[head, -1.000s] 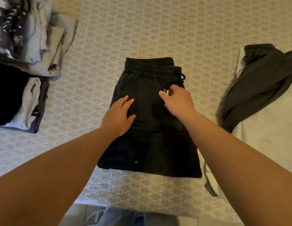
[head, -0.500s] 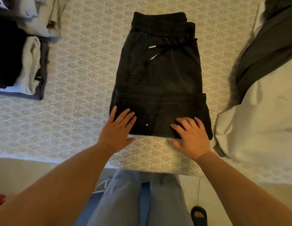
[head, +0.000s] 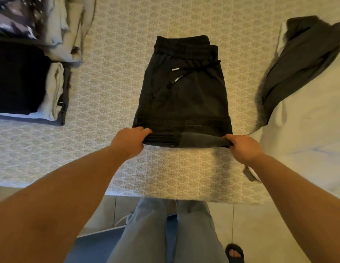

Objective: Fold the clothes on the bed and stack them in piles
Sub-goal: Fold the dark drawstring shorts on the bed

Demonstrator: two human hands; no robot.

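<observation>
Matt black cloth trousers (head: 184, 95), patterned woven bedspread (head: 116, 88)

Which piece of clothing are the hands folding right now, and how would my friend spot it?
Look at the patterned bedspread; in its middle, between the folded piles on one side and a dark grey garment on the other, lie the black trousers. The left hand and right hand grip their near edge. Only they show a drawstring with silver tips.
</observation>
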